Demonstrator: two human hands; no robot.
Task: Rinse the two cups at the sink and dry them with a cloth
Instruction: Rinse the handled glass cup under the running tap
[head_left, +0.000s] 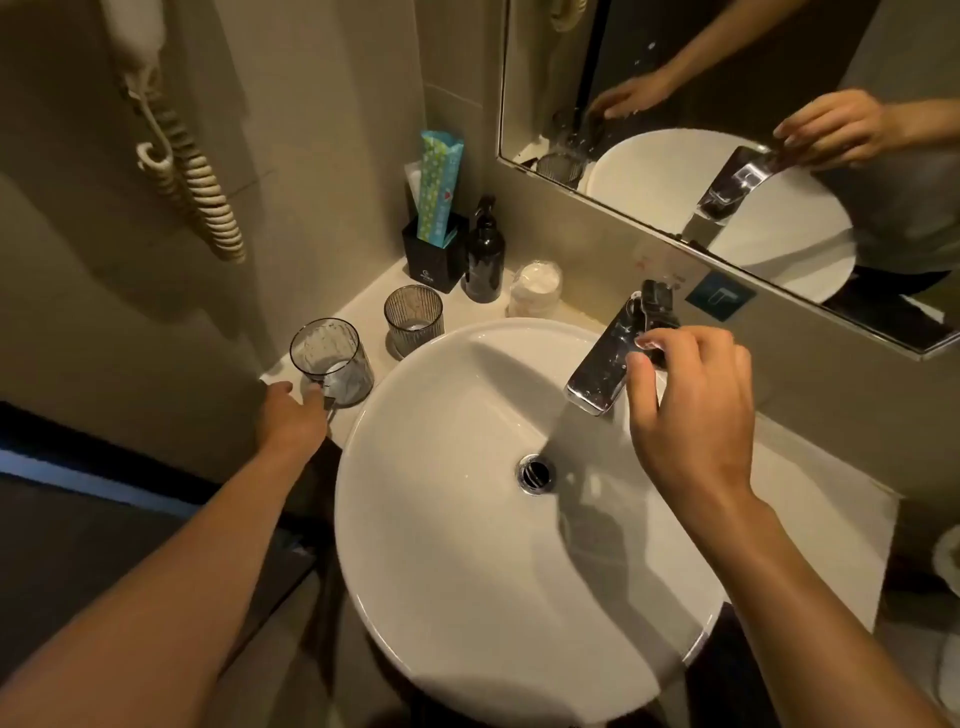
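Observation:
Two ribbed smoky glass cups stand on the counter left of the round white sink (415, 519). My left hand (293, 415) grips the nearer cup (332, 361) low on its side; the cup still rests on the counter. The second cup (414, 319) stands upright behind it, untouched. My right hand (691, 410) is at the chrome faucet (602, 364), fingertips pinched on its dark lever handle (657, 306). No water stream is visible, and no cloth is in view.
Behind the cups stand a black holder with a teal packet (436, 244), a black pump bottle (484, 260) and a wrapped white item (535, 288). A mirror (727, 130) hangs over the faucet. A corded white handset (171, 130) hangs on the left wall.

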